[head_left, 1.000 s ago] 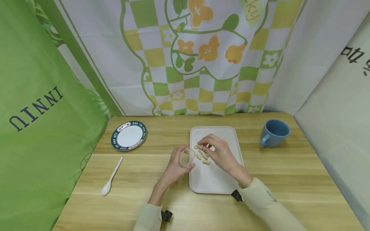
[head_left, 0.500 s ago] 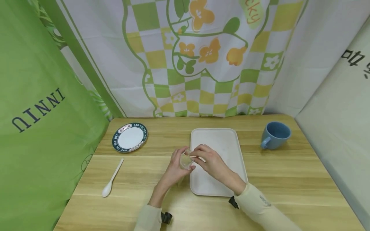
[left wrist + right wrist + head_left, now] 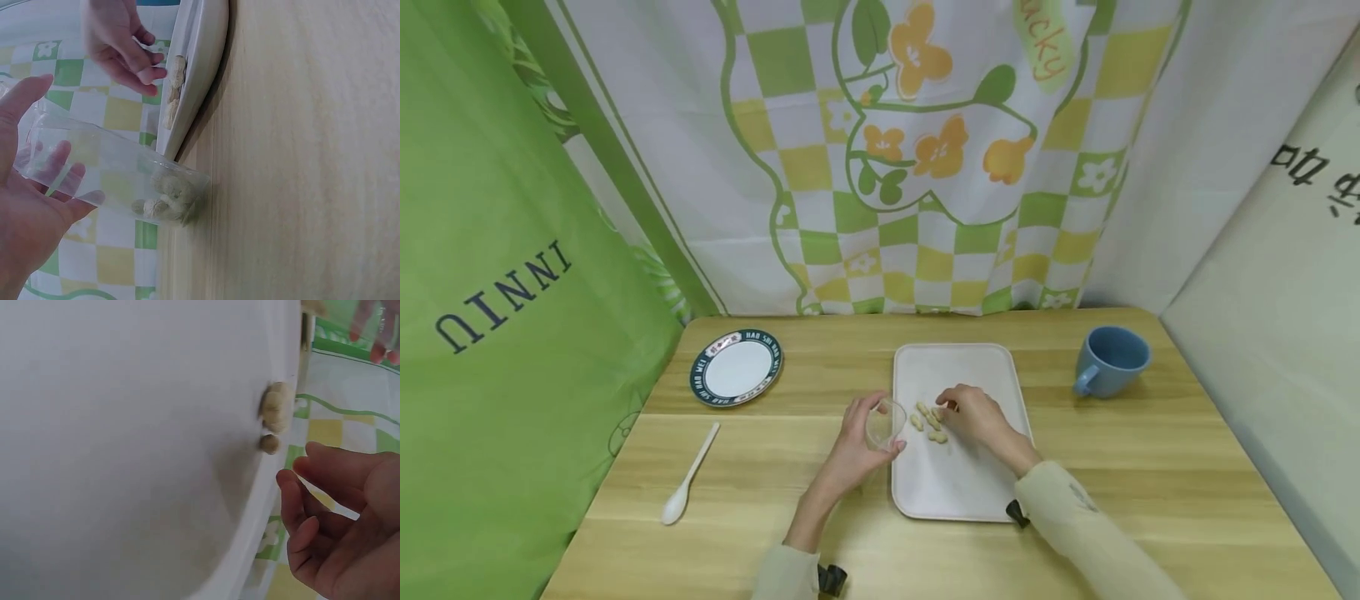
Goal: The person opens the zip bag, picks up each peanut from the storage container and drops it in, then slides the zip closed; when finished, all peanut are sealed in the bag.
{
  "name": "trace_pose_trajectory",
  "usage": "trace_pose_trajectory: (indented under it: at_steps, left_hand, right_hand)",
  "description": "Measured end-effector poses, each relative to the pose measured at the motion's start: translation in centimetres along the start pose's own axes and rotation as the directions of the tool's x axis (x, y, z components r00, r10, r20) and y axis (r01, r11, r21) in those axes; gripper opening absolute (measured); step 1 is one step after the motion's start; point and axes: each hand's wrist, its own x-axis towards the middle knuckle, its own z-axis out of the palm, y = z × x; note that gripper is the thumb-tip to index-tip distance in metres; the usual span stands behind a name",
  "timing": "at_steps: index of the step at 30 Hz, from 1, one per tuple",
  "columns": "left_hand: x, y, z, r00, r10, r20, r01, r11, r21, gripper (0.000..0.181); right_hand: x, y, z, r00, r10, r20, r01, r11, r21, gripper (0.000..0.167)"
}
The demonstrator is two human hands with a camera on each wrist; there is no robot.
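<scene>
My left hand (image 3: 856, 442) grips a clear plastic cup (image 3: 886, 423) near its rim, beside the tray's left edge. In the left wrist view, several peanuts (image 3: 172, 194) lie in the bottom of that cup (image 3: 106, 156). Over the white tray (image 3: 955, 492) is my right hand (image 3: 981, 419), its fingertips close to a small group of peanuts (image 3: 937, 436). Its fingers are loosely bent, and in the right wrist view a gap shows between the fingertips and the peanuts (image 3: 275, 407), with nothing held.
A blue mug (image 3: 1112, 362) stands at the back right. To the left are a plate (image 3: 737, 398) with a dark green rim and a white spoon (image 3: 688, 475). A patterned curtain (image 3: 917, 217) hangs behind the wooden table (image 3: 1150, 467).
My right hand moved from the peanuts to the mouth of the cup, then back right over the tray. The left hand keeps hold of the cup in nearly the same place.
</scene>
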Motion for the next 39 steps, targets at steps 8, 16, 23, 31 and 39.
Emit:
trace_pose_trajectory:
  at_steps: [8, 16, 23, 31, 39]
  left_hand:
    - [-0.3, 0.0, 0.2, 1.000, -0.019, 0.000, 0.019, 1.000, 0.001, 0.075]
    - [-0.2, 0.0, 0.1, 1.000, -0.014, 0.003, 0.014, 1.000, 0.000, 0.075]
    - [-0.2, 0.0, 0.1, 1.000, 0.005, -0.010, -0.005, 1.000, 0.008, 0.075]
    - [-0.1, 0.0, 0.2, 1.000, 0.022, -0.022, -0.022, 1.000, -0.001, 0.076]
    - [-0.1, 0.0, 0.1, 1.000, 0.024, -0.006, -0.024, 1.000, 0.007, 0.076]
  right_hand:
    - [0.5, 1.0, 1.0, 0.999, -0.011, 0.050, 0.011, 1.000, -0.007, 0.018]
    - [0.5, 1.1, 1.2, 0.995, -0.062, 0.074, 0.063, 0.998, -0.018, 0.018]
    - [0.4, 1.1, 1.1, 0.995, -0.062, 0.083, 0.063, 0.998, -0.010, 0.005]
    - [-0.4, 0.8, 0.5, 0.997, -0.071, 0.029, 0.071, 0.997, 0.015, 0.017]
    - [-1.2, -1.7, -1.3, 0.971, -0.189, -0.144, 0.206, 0.972, 0.116, 0.011]
